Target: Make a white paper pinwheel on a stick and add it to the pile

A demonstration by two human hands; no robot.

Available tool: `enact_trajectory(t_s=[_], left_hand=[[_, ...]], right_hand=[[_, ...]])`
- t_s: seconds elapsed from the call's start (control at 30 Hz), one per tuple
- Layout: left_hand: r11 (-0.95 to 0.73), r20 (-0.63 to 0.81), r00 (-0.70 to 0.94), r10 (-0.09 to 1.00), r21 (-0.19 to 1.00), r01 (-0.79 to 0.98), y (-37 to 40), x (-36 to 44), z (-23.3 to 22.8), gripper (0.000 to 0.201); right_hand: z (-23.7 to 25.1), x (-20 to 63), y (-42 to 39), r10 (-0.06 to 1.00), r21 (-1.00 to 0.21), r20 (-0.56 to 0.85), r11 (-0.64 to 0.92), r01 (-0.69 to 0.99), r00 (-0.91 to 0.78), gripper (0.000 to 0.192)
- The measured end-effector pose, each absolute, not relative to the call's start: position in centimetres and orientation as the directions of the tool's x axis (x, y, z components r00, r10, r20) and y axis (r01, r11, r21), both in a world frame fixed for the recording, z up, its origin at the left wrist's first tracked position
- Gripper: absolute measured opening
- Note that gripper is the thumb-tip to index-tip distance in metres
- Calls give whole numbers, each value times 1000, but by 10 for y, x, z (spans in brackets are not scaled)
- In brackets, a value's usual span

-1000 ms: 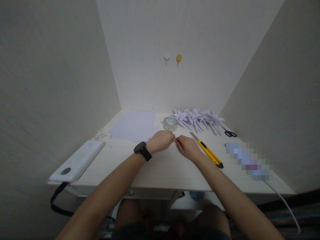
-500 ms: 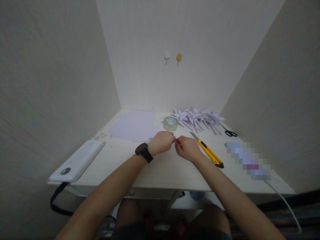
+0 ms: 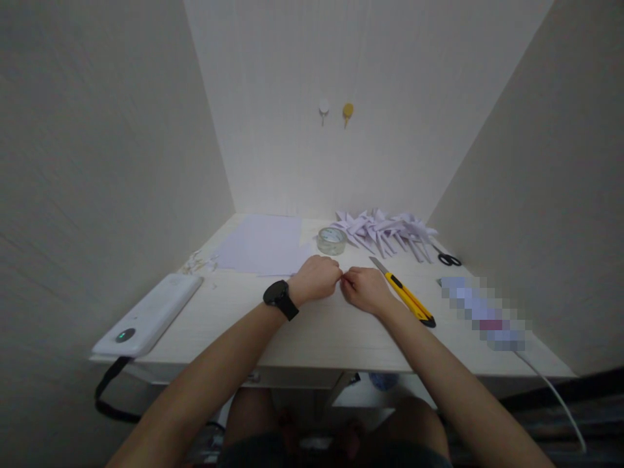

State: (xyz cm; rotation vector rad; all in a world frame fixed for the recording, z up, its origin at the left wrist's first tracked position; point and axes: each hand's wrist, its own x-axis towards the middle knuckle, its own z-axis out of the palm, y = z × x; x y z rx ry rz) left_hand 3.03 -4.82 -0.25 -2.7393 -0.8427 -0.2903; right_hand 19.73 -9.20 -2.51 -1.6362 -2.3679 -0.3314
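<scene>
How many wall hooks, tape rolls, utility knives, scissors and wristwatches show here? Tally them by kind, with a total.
Wall hooks: 2 (white hook, yellow hook)
Clear tape roll: 1
Yellow utility knife: 1
Black-handled scissors: 1
Black wristwatch: 1
Total: 6

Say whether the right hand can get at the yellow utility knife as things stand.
Likely yes: the yellow utility knife lies beside the right hand with nothing on top of it, though that hand is close against the left hand.
</scene>
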Motion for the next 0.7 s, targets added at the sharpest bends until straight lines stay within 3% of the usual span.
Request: enact_trajectory(t_s=[0.17,0.53,0.7], left_hand=[[-807,255,825,505,-200,556,-48,31,-3,24],[-748,274,759,590,-169,642,-52,36,1,28],[-735,286,741,607,-152,661,-54,37,-1,28]], right_hand=[[-23,199,-93,873,50,312,379,924,-375,30],[-26,185,-94,910,1,386,160,987,-148,39],[-27,187,-93,916,1,366,174,985,-162,34]])
